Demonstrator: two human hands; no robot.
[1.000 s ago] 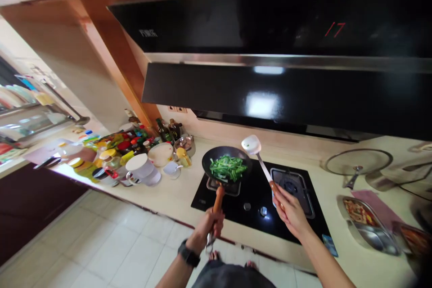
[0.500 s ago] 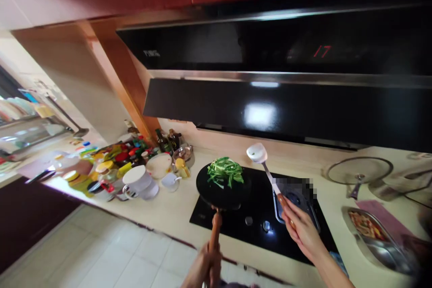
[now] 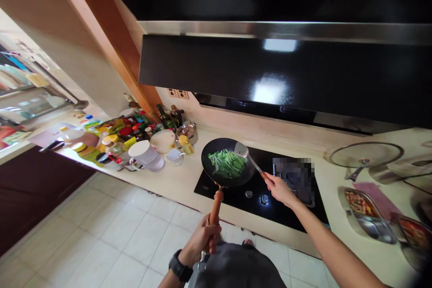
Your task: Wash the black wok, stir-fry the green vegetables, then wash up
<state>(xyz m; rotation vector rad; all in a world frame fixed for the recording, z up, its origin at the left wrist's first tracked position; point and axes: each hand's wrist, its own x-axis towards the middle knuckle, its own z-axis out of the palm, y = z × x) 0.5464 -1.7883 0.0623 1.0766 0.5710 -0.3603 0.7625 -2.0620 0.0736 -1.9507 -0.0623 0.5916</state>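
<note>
A dark wok with a wooden handle sits on the left side of the black cooktop. Sliced green vegetables lie heaped inside it. My left hand is wrapped round the wok's handle. In my right hand is the wooden grip of a metal wok spatula, its blade at the right inner side of the wok beside the greens. Whether the blade touches the pan, I cannot tell.
On the left of the counter are a white pitcher, a small seasoning dish and several bottles and jars. To the right lie a glass lid and a metal tray of food. The range hood hangs overhead.
The spatula has come down and left from above the cooktop into the wok. The view has tilted down. The greens now lie lower and more spread out.
</note>
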